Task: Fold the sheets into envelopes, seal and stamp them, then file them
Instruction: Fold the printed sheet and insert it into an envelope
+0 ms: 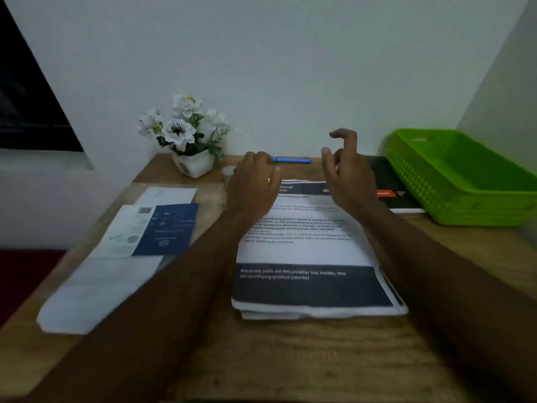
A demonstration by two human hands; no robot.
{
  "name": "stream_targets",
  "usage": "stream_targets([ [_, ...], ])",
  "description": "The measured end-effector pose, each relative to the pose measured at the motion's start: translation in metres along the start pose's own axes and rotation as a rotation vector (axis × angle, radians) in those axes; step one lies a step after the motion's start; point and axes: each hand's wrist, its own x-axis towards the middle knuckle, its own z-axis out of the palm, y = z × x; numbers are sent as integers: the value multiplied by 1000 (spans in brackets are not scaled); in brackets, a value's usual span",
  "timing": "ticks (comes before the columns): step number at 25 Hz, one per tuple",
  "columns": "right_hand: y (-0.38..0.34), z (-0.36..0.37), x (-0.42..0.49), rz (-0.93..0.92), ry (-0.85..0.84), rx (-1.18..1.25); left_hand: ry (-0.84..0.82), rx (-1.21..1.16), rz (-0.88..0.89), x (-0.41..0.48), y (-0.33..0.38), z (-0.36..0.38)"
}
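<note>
Wooden worktop [290, 359]: bare grain nearest, crossed by both forearms.
Stack of printed sheets [308, 257]: flat on the worktop between the forearms. Its far edge lies under the left hand and just below the right hand. The top sheet is white with dark bands.
Left hand [255, 181]: back upward over the stack's far left corner, fingers bent down. The fingertips are hidden, so whether it grips or touches anything cannot be told.
Right hand [345, 173]: raised above the stack's far right part, fingers loosely curled and apart from the thumb, holding nothing.
Blue pen [292, 160]: beyond the hands, between them.
Small clear object [228, 171]: just left of the left hand, too blurred to name.
White envelope [98, 289] and blue-and-white leaflet [151, 231]: well left of the left hand, print unreadable.
Black book [392, 190], red label: right of the right hand, partly hidden by that wrist.
Green plastic basket [465, 175]: further right, cut off by the frame.
Pot of white flowers [189, 135]: beyond and left of the left hand.
</note>
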Motion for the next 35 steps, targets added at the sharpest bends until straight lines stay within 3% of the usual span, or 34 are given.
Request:
stream_targets([
  [4, 2, -20, -38, 28, -66, -16, 44, -88, -98, -34, -1, -8],
  [8, 2, -29, -61, 43, -136, -56, -30, -107, -162, -49, -3, -9],
  [12, 3, -30, -59, 26, -136, -119, -87, -95, -207, -44, -17, -9],
  [21, 21, -32, -44, 173, -248, -212, -90, -152, -355, -31, -33, -16],
  [26, 27, -27, -38, 322, -483, -333, -109, -231, -441, -25, -35, -13],
  [29, 26, -23, -36, 329, -497, -293, -117, -333, -538, -24, -36, -16],
  [35, 28, -26, -38, 302, -516, -268, -121, -433, -556, -29, -29, -20],
])
